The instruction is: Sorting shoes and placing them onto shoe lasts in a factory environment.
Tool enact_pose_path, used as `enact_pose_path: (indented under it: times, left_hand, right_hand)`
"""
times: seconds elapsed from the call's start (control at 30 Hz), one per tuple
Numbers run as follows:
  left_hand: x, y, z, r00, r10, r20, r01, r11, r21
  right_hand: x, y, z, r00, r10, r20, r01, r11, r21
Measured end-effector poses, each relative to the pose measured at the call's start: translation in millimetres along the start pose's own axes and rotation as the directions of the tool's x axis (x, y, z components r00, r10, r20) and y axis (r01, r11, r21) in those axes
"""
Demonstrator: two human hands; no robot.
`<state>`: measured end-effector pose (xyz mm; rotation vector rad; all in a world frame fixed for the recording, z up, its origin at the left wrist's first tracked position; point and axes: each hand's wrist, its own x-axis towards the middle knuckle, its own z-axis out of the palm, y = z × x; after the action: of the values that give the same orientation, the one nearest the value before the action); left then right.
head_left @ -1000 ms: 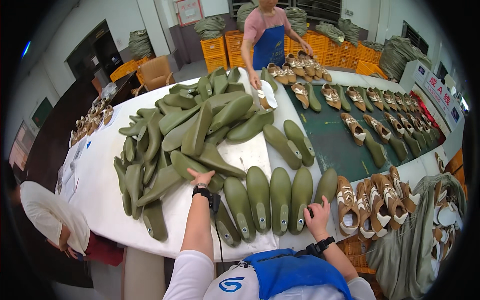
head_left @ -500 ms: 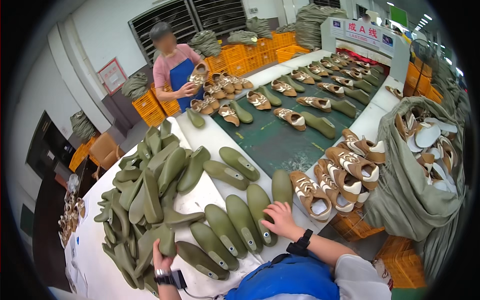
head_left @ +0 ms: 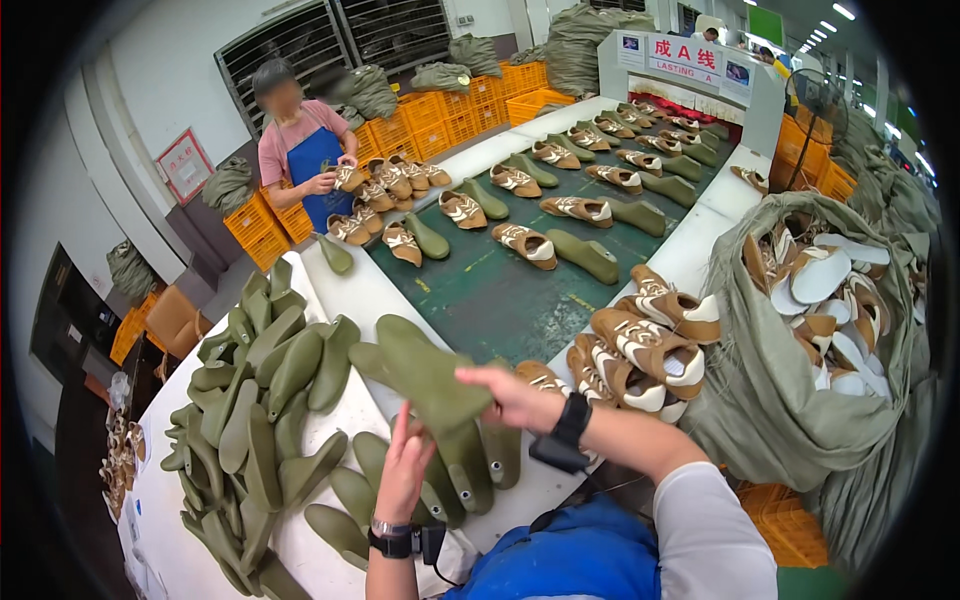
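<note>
My right hand (head_left: 510, 395) is closed on one end of a green shoe last (head_left: 425, 365), raised over the bench and slightly blurred. Just below that last is my left hand (head_left: 405, 470), its index finger stretched up toward it; whether they touch I cannot tell. Underneath both hands, several more green lasts (head_left: 465, 465) lie side by side on the white bench top, partly hidden. A heap of loose lasts (head_left: 265, 375) rises to the left of my left hand. Brown-and-white sneaker uppers (head_left: 640, 350) stand bunched to the right of my right hand.
A green conveyor belt (head_left: 480, 300) ahead carries rows of uppers and lasts. At the far left, a person in a blue apron (head_left: 310, 165) handles an upper. A grey-green sack (head_left: 740, 400) filled with uppers stands at right, near an orange crate (head_left: 785, 520).
My right hand has left the row of lasts and now holds one up. My left hand has moved right, away from the heap. The view has shifted somewhat.
</note>
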<state>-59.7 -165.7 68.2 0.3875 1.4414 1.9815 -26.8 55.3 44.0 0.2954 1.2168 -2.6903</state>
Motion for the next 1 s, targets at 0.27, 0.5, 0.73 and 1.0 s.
enact_pose_path:
  times: [0.27,0.5,0.73,1.0]
  left_hand:
    - [19,-122,0,0.987,0.161,0.017,0.003,-0.128,0.992]
    - [20,-151,-8,0.933,0.355,0.055,-0.089,0.079,0.993]
    - [17,-156,-3,0.923,0.385,-0.011,-0.019,0.075,0.997]
    - [9,-148,10,0.918,0.380,0.112,-0.117,-0.011,0.993]
  right_hand:
    - [86,-88,-152,0.846,-0.436,-0.306,-0.335,0.011,-0.942]
    - [132,-19,-274,0.759,-0.433,-0.486,-0.591,-0.145,-0.793]
    - [145,-45,-302,0.652,-0.470,-0.595,-0.671,0.009,-0.742]
    - [72,-103,-199,0.891,-0.443,-0.101,-0.181,-0.143,-0.973]
